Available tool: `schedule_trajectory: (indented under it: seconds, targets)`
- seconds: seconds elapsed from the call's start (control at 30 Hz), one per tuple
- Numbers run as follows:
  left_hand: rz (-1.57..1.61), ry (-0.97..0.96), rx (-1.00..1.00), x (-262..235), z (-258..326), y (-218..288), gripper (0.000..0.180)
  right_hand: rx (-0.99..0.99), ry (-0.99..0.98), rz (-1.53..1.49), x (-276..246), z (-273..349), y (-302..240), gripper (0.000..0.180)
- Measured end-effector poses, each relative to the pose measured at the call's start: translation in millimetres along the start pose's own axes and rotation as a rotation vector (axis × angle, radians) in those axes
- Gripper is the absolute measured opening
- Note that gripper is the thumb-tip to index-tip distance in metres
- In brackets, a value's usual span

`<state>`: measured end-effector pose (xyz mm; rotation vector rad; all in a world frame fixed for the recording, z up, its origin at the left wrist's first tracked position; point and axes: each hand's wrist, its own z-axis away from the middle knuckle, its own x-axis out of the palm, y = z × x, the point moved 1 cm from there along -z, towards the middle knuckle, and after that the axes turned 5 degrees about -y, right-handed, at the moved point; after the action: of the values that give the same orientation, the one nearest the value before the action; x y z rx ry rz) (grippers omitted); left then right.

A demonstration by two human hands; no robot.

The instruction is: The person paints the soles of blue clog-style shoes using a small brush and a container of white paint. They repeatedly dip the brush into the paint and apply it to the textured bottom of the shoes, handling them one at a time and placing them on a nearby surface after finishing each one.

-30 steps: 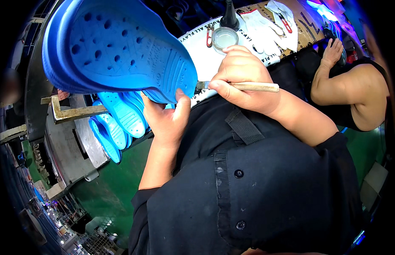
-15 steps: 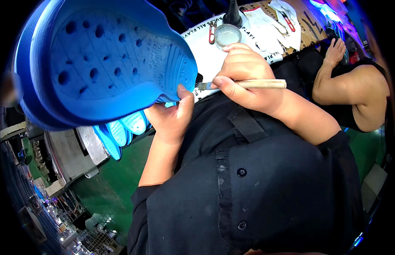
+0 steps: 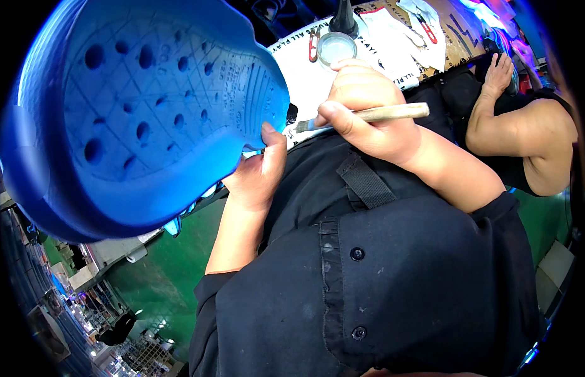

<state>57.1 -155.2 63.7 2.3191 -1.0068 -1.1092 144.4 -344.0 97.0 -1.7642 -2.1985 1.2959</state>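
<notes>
A big blue foam clog with round holes fills the upper left, close to the camera. My left hand grips it by its narrow right end, thumb on top and fingers hidden beneath. Just past that end shows a small black patch. In my closed right hand is a flat brush with a pale wooden handle; its bristles point left, close to the clog's narrow end. Whether the bristles touch the clog, I cannot tell.
On the white-covered work surface stand a clear round dish and a black cone-shaped object. Red cutters and white gloves lie there too. At right, another person's bent arm rests. The floor is green.
The clog has tilted and swung lower at its wide left end, covering most of the blue pieces behind it. The brush has shifted slightly, its handle end rising.
</notes>
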Motion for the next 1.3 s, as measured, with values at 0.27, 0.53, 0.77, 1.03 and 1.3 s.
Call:
schedule_trajectory:
  seconds: [0.27,0.53,0.77,1.03,1.3]
  targets:
    - [0.051,0.016,-0.059,4,1,-2,0.062,0.013,0.057,-0.019,1,2,4,0.022]
    - [0.212,0.104,-0.23,-3,-22,6,0.052,0.078,0.082,0.101,-21,10,9,0.023]
    - [0.784,0.116,-0.606,-36,-87,73,0.07,0.268,0.158,0.136,-59,29,18,0.023]
    - [1.025,-0.894,-0.389,59,-228,118,0.079,0.336,0.404,0.117,-94,68,37,0.025]
    - [1.527,-0.373,-0.446,153,-387,166,0.052,0.45,0.44,0.021,-125,83,37,0.027]
